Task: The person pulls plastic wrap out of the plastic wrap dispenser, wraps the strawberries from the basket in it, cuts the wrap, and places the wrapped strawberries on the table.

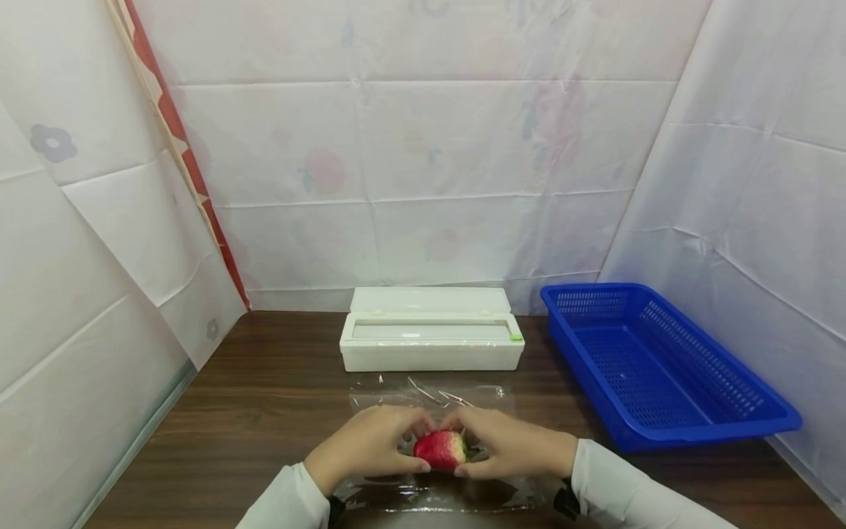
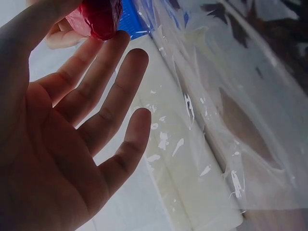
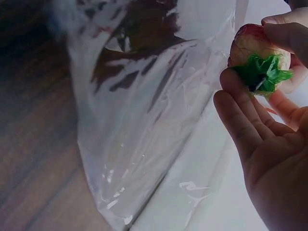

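A large red strawberry [image 1: 439,450] with a pale top and green leaves [image 3: 262,74] is between both hands. From the left side, my left hand [image 1: 370,443] holds it with thumb and fingertips; its other fingers spread out in the left wrist view. My right hand [image 1: 512,444] grips the leafy end, thumb and fingers on either side. A sheet of clear cling film [image 1: 436,504] lies under the hands and stretches toward the white box. The strawberry's red skin looks glossy in the left wrist view.
Behind the film stands a long white cling film box [image 1: 432,358], its lid [image 1: 429,300] raised. A blue plastic basket [image 1: 674,433] sits at the right of the dark wooden table [image 1: 264,411]. Pale printed sheets [image 1: 423,147] hang round the back and sides.
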A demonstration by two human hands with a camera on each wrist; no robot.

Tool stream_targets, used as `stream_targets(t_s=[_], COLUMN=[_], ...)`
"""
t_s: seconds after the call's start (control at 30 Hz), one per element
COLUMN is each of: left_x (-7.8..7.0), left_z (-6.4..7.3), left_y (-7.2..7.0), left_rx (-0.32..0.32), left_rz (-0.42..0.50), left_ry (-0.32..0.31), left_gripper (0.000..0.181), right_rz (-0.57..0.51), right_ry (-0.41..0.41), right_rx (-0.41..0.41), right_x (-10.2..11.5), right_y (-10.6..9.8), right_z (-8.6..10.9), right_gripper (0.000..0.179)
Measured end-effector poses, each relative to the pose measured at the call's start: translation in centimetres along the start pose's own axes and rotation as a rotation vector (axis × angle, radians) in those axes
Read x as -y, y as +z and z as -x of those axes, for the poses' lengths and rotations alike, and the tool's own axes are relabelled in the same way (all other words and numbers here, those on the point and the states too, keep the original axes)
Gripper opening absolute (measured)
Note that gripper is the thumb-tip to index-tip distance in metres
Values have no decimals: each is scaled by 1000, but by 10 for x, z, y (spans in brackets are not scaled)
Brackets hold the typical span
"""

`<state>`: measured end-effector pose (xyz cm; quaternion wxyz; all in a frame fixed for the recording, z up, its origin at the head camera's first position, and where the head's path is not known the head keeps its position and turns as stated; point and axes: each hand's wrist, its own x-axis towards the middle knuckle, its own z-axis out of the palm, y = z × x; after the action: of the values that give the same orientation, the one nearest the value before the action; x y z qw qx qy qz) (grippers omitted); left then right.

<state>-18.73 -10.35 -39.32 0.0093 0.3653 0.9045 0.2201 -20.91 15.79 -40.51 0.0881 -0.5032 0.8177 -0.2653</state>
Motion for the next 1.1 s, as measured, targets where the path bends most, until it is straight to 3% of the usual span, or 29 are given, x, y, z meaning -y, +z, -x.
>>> stream_targets(t_s=[0.4, 1.1], left_x=[0, -1], left_z=[4, 7], left_y=[15, 15], left_rx=[12, 49], left_rz=[-41, -41], left_ry=[-8, -28], left_gripper=[40, 42], right_rz=[-7, 35], right_ry=[-6, -13], right_rx=[25, 18], right_x=[-4, -3], right_y=[12, 18], right_z=[4, 2], right_gripper=[48, 49])
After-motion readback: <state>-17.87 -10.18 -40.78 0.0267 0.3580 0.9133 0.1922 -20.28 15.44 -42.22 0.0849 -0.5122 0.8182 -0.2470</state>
